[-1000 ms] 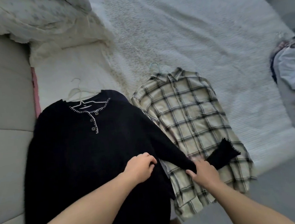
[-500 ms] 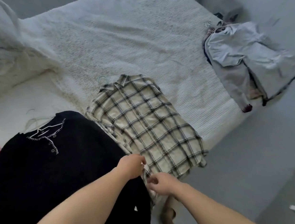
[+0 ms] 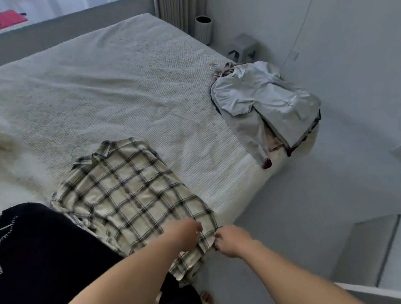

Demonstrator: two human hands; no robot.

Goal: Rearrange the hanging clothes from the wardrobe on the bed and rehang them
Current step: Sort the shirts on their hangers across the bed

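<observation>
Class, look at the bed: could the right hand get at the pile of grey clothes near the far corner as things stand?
Probably not without stepping over: the right hand pinches the plaid shirt hem, and the grey pile lies well beyond.

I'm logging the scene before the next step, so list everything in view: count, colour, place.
plaid shirt: 1, cream and black, near bed edge
black top: 1, black, bed's left, beside the plaid shirt
grey clothes pile: 1, pale grey, bed's far right corner
bed: 1, white cover
ribbed bin: 1, pale, floor by curtain
grey stool: 1, floor
left hand: on the plaid hem
right hand: fingers pinch the hem
</observation>
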